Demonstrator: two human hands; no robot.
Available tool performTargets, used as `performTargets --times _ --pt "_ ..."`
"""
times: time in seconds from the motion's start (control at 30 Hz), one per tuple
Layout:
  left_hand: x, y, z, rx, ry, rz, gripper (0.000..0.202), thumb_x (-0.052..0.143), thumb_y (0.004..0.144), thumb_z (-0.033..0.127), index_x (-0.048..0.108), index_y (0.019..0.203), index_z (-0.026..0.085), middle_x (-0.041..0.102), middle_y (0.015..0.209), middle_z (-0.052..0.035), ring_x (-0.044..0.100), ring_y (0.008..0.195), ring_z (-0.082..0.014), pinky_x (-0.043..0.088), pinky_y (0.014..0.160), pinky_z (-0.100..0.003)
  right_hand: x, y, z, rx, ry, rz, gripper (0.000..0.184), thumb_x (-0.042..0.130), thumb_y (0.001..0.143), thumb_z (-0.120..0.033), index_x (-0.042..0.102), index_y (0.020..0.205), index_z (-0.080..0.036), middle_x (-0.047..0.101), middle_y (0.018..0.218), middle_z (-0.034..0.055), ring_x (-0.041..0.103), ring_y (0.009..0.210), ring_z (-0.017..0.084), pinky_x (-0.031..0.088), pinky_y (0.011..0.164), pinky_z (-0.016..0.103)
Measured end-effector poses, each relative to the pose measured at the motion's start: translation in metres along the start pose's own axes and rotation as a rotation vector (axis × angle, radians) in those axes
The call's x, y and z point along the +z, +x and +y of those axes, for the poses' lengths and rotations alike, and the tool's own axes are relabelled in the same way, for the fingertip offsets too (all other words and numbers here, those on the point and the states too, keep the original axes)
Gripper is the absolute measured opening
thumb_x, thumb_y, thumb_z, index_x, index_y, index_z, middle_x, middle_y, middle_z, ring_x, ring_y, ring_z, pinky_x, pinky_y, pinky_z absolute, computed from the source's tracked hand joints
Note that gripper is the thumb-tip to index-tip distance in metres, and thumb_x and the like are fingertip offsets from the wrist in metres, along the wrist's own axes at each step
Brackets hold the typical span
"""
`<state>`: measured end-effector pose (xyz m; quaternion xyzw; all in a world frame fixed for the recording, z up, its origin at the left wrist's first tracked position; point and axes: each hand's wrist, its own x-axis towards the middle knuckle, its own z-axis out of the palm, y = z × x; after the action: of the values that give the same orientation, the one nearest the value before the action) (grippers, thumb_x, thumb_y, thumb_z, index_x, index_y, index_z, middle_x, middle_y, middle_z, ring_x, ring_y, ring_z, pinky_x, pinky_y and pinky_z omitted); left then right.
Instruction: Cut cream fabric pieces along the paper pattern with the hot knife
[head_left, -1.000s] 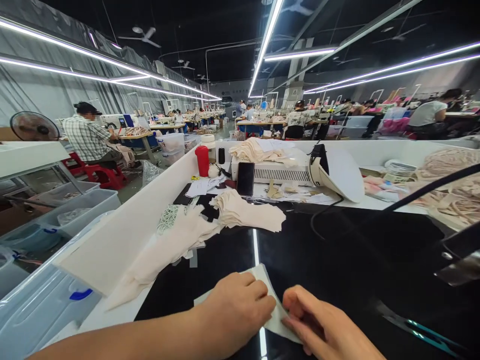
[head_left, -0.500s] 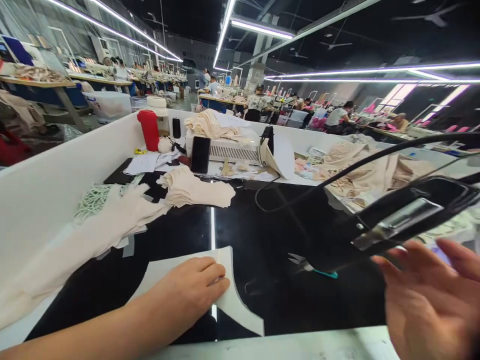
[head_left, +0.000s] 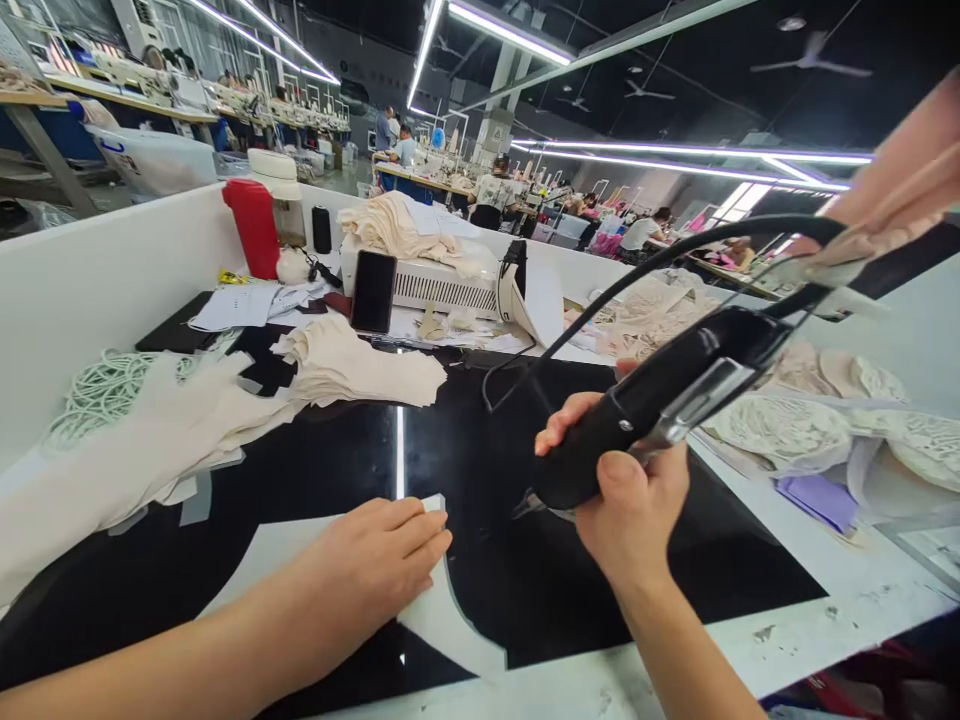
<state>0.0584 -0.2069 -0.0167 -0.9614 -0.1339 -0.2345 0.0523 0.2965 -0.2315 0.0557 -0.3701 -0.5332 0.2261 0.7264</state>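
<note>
My left hand (head_left: 375, 560) lies flat, fingers stretched out, on a pale cut fabric piece (head_left: 442, 625) spread on the black glossy table top (head_left: 465, 440). My right hand (head_left: 626, 495) is wrapped round the black handle of a corded hand tool (head_left: 660, 395), holding it tilted just above the table, its lower tip to the right of the fabric piece. The tool's black cable (head_left: 675, 255) arcs up and to the right.
A stack of cream fabric pieces (head_left: 352, 365) and more loose pieces (head_left: 150, 430) lie at the left. At the back stand a red cup (head_left: 255, 228), a phone (head_left: 373, 292), a white machine (head_left: 442, 285) and papers. Lace pieces (head_left: 795, 430) are piled at the right. Other people work at far tables.
My right hand, open and empty beside the tool half a second ago, has closed round its handle and brought it toward the table's middle. The left hand stays on the fabric. The view turned right.
</note>
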Motion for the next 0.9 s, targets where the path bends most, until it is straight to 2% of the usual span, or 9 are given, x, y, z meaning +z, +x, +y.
performTargets --times 0.1,0.27,0.47,0.7,0.9 --pt "0.001 -0.001 0.004 -0.021 0.029 0.011 0.029 0.04 0.111 0.02 0.068 0.121 0.016 0.074 0.123 -0.0028 0.066 0.108 -0.0199 0.048 0.086 -0.034 0.026 -0.002 0.008 -0.025 0.111 0.018 0.049 0.08 0.085 -0.044 0.058 0.127 -0.03 0.065 0.086 -0.0032 0.062 0.061 0.013 0.056 0.053 0.027" --pt "0.004 -0.004 0.01 -0.085 0.064 0.094 0.043 0.029 0.115 0.025 0.071 0.117 0.017 0.076 0.121 -0.001 0.066 0.112 -0.0164 0.046 0.092 -0.032 0.05 0.001 0.022 -0.013 0.169 -0.006 0.048 0.079 0.085 -0.048 0.056 0.123 -0.03 0.066 0.086 -0.004 0.063 0.061 0.012 0.056 0.054 0.027" --pt "0.01 -0.008 0.015 -0.075 0.086 0.078 0.034 0.039 0.114 0.026 0.071 0.121 0.015 0.075 0.123 -0.003 0.065 0.117 -0.0156 0.043 0.105 -0.031 0.061 0.002 0.031 0.028 0.187 0.009 0.048 0.079 0.083 -0.05 0.053 0.118 -0.03 0.064 0.084 -0.0051 0.061 0.058 0.012 0.056 0.053 0.028" --pt "0.008 -0.007 0.018 -0.092 0.07 0.097 0.029 0.047 0.111 0.027 0.071 0.123 0.015 0.075 0.124 -0.0054 0.066 0.117 -0.0174 0.044 0.105 -0.032 0.067 0.001 0.026 0.073 0.266 0.01 0.048 0.08 0.08 -0.047 0.057 0.118 -0.029 0.065 0.08 -0.005 0.06 0.059 0.012 0.055 0.051 0.026" --pt "0.009 -0.007 0.018 -0.098 0.067 0.141 0.03 0.045 0.111 0.025 0.072 0.119 0.014 0.076 0.122 -0.0046 0.066 0.117 -0.0165 0.043 0.106 -0.031 0.07 0.0 0.018 0.103 0.265 0.041 0.051 0.083 0.076 -0.049 0.058 0.116 -0.029 0.063 0.077 -0.0052 0.057 0.059 0.013 0.056 0.05 0.026"
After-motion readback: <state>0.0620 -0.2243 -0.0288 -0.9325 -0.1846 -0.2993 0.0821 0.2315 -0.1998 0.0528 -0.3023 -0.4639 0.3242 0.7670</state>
